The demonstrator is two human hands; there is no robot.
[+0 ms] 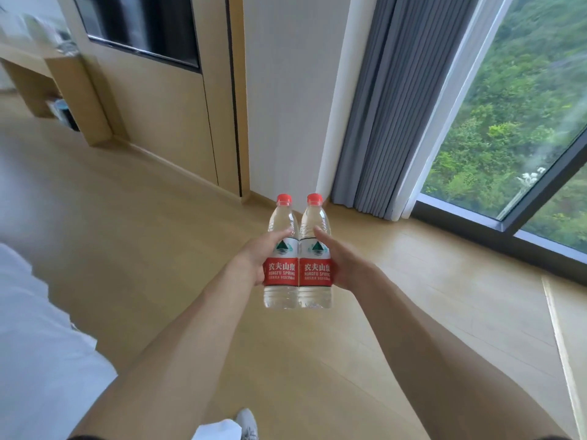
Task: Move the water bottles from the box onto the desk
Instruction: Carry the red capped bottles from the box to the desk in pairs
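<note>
Bare forearms (pixel 178 350), grey shoe (pixel 247 423)

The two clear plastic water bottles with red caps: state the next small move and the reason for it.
Probably turn left and carry them toward the light wooden desk at the upper left. The two clear plastic water bottles with red caps are upright, side by side and pressed together in the air above the floor, the left hand gripping one and the right hand the other. Neither stands on anything yet.

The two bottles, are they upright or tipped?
Upright. The left bottle and the right bottle have red caps on top, held side by side by the left hand and right hand.
</note>
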